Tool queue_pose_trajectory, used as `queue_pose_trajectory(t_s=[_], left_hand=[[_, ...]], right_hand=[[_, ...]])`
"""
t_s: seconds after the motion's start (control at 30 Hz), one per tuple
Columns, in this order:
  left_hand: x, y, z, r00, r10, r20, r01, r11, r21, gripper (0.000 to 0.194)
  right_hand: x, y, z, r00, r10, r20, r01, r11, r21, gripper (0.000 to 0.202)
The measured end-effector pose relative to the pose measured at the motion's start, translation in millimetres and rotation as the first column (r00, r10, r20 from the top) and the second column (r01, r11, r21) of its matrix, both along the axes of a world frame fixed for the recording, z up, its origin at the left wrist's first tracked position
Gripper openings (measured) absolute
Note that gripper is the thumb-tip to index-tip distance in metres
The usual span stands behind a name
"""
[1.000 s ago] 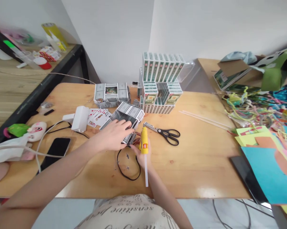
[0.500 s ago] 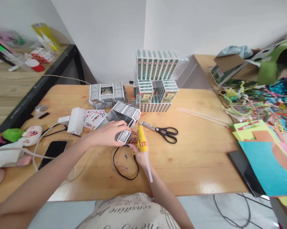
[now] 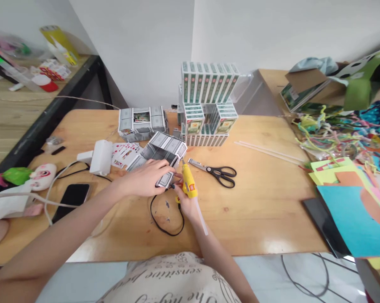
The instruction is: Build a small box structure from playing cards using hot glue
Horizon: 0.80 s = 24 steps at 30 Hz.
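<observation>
My left hand (image 3: 145,177) is wrapped over the near side of a grey card structure (image 3: 169,145), built of patterned playing cards with an opening in its middle. My right hand (image 3: 184,200) holds a yellow glue gun (image 3: 189,181), its nozzle up beside the structure's right edge and a clear glue stick (image 3: 201,216) sticking out of its rear. Some fingers of my right hand also reach the structure's near corner. Loose playing cards (image 3: 123,153) lie face up to the left. Open black-handled scissors (image 3: 221,174) rest to the right.
Behind stand another card structure (image 3: 142,124) and stacked card boxes (image 3: 208,84). A white adapter (image 3: 101,158), phone (image 3: 72,200) and cables are at left. Glue sticks (image 3: 268,152), coloured paper (image 3: 350,219) and tangled craft strips (image 3: 322,130) lie at right. A black cord (image 3: 164,231) loops in front.
The glue gun has tilted slightly, its rear end swinging right. My left hand and the near part of the card structure have shifted slightly. The view has moved a little.
</observation>
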<state>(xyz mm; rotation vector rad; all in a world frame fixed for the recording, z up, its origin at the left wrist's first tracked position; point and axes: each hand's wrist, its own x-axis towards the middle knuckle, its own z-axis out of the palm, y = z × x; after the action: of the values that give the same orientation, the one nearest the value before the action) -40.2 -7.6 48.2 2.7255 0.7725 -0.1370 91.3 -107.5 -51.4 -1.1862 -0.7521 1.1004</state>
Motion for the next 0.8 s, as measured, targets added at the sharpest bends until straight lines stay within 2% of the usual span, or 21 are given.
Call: queue_pose_trajectory(t_s=[0.2, 0.37, 0.5, 0.67, 0.8], left_hand=[[1, 0, -2.8, 0.999, -0.033, -0.007, 0.033, 0.998, 0.058, 0.052], [-1, -3, -5.7, 0.998, -0.024, 0.056, 0.02, 0.997, 0.075, 0.06], [-6, -4, -7.8, 0.993, -0.003, 0.116, -0.016, 0.986, 0.165, 0.066], [-15, -2, -14.7, 0.991, 0.008, 0.136, -0.036, 0.978, 0.205, 0.06], [-13, -5, -19.5, 0.991, 0.048, 0.124, -0.077, 0.97, 0.232, 0.053]], right_hand=[[-7, 3, -9.0, 0.995, -0.089, 0.036, 0.088, 0.996, 0.023, 0.029], [-7, 1, -4.9, 0.993, -0.072, 0.091, 0.073, 0.997, -0.009, 0.031], [-6, 1, -2.0, 0.992, -0.084, 0.091, 0.084, 0.996, 0.003, 0.03], [-9, 2, -6.0, 0.995, -0.088, 0.042, 0.088, 0.996, 0.004, 0.028], [-13, 2, -6.0, 0.996, -0.089, 0.022, 0.089, 0.996, -0.009, 0.027]])
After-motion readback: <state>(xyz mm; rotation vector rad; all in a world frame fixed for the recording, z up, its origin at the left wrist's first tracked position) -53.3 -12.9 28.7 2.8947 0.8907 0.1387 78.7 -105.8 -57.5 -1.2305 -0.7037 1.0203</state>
